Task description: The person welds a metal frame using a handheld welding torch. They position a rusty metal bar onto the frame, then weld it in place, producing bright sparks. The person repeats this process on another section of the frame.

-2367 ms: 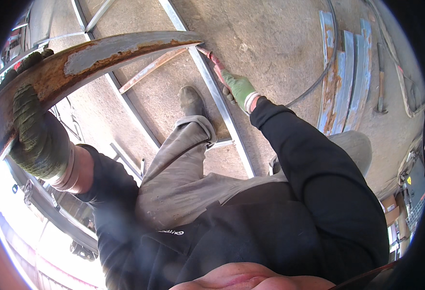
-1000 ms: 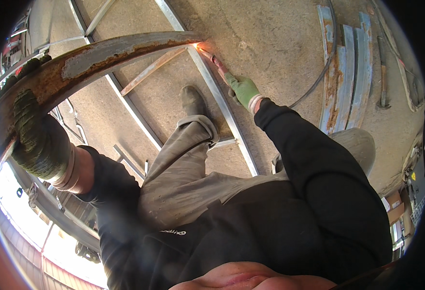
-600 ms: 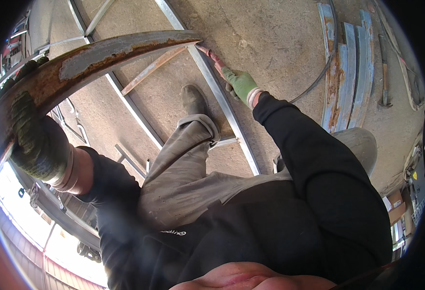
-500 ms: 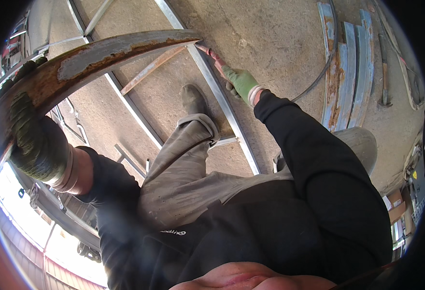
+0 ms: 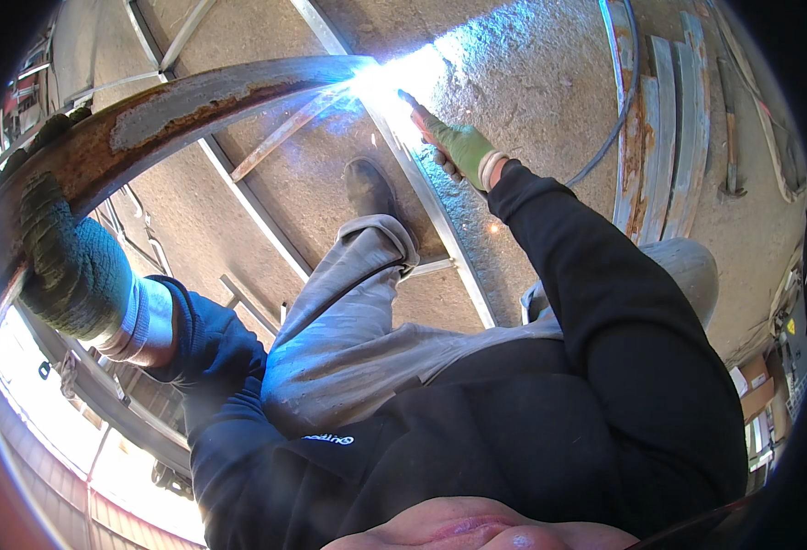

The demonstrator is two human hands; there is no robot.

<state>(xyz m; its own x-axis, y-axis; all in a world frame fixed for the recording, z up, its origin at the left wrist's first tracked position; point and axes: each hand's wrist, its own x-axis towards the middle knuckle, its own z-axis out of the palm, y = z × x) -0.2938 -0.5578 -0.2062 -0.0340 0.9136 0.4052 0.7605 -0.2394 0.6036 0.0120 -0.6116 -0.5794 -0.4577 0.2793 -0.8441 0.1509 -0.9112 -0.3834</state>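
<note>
My left hand [image 5: 73,261], in a dark green work glove, is wrapped round the near end of a long rusty steel beam [image 5: 211,99] with patches of grey coating. The beam runs rightward to a steel frame [image 5: 280,229] of square tubes on the ground. In a lighter green glove, my right hand [image 5: 463,151] is closed on the red handle of a welding torch [image 5: 419,115]. A blinding blue-white arc [image 5: 376,81] burns between its dark tip and the beam's far end at a frame tube. Glare hides the joint itself.
Several grey, rust-stained steel strips [image 5: 665,137] lie on the concrete floor at right, crossed by a dark cable [image 5: 616,128]. A hammer-like tool [image 5: 731,137] lies beyond them. My boot [image 5: 368,186] stands between the frame's tubes. A cardboard box [image 5: 757,390] is at far right.
A bright arc has flared at the torch tip, throwing blue light over the floor, frame and my clothes, with a few sparks. My right hand has shifted slightly right; the left still grips the beam.
</note>
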